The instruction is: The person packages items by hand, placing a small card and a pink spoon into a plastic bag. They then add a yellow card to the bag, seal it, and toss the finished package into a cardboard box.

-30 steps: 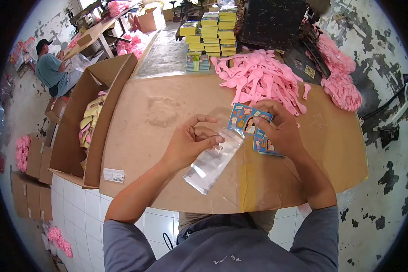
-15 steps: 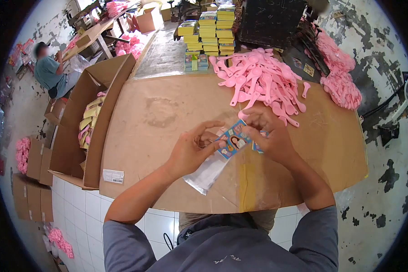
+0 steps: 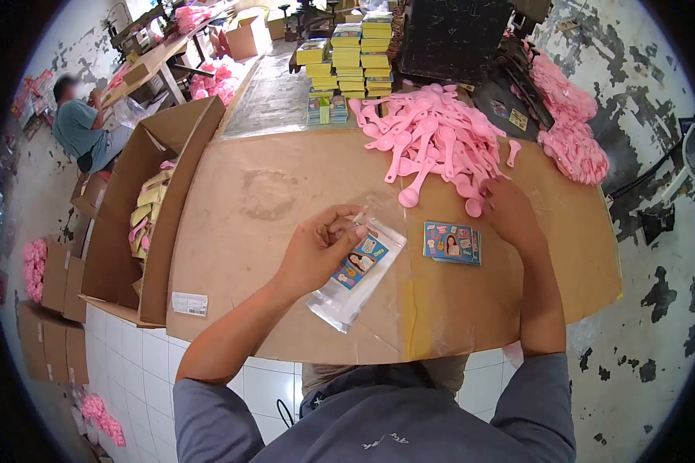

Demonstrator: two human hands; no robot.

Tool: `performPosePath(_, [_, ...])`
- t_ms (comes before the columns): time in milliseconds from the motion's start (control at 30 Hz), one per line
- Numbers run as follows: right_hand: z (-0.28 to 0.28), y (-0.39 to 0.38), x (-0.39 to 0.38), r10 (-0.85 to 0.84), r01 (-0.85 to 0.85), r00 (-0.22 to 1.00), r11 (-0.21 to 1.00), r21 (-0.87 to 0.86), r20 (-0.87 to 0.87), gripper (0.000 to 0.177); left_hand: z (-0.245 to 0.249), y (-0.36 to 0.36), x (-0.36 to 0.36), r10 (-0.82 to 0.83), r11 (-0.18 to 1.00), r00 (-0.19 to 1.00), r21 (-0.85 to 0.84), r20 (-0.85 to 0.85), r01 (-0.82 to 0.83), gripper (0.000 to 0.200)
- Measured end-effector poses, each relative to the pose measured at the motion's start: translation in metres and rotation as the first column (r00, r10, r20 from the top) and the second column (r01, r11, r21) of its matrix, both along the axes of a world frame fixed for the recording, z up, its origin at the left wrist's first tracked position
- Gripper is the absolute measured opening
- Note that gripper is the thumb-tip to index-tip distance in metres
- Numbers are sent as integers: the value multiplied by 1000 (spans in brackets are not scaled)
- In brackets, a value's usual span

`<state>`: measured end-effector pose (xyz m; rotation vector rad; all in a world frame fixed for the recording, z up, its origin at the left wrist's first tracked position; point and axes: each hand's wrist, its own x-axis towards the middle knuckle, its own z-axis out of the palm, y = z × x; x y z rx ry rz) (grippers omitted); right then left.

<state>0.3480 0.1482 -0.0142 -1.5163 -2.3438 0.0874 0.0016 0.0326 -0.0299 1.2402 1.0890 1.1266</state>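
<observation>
Left fingers [image 3: 350,242] pinch the clear bag [image 3: 338,305] containing a card [image 3: 361,259]; right fingers [image 3: 493,191] touch pink spoons [image 3: 434,140], grip indeterminable; a slack left pinch could drop the bag.

Bright, pale light comes from the far left, strongest by the far workbench [image 3: 162,65], while the black panel [image 3: 452,42] stays dim. The clear sleeve [image 3: 344,305] throws back white glare (the floor tiles [image 3: 266,386] shine too). Wide-lens distortion bows the cardboard tabletop [image 3: 286,255]; black vignetting rounds the edges.
</observation>
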Motion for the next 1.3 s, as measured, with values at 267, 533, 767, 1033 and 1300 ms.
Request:
performPosePath(267, [22,-16,-17,155,-266,893,939,-218,-423,18,4,-1,0,-81,997,995,-12,67,82,33])
performPosePath(533, [37,-53,-65,332,-514,753,836,-192,-568,20,2,-4,5,-120,993,989,12,84,119,33])
performPosePath(767, [50,-57,-75,489,-613,771,743,-269,-407,26,0,-6,3,-195,981,981,-11,10,195,37])
performPosePath(1033, [18,-74,-118,262,-923,287,333,-193,-921,59,1,-9,5,-272,961,953,-23,135,277,32])
performPosePath(1300, [47,-59,-107,557,-785,499,615,-74,-664,31,0,-4,-8,-366,918,886,-46,285,394,35])
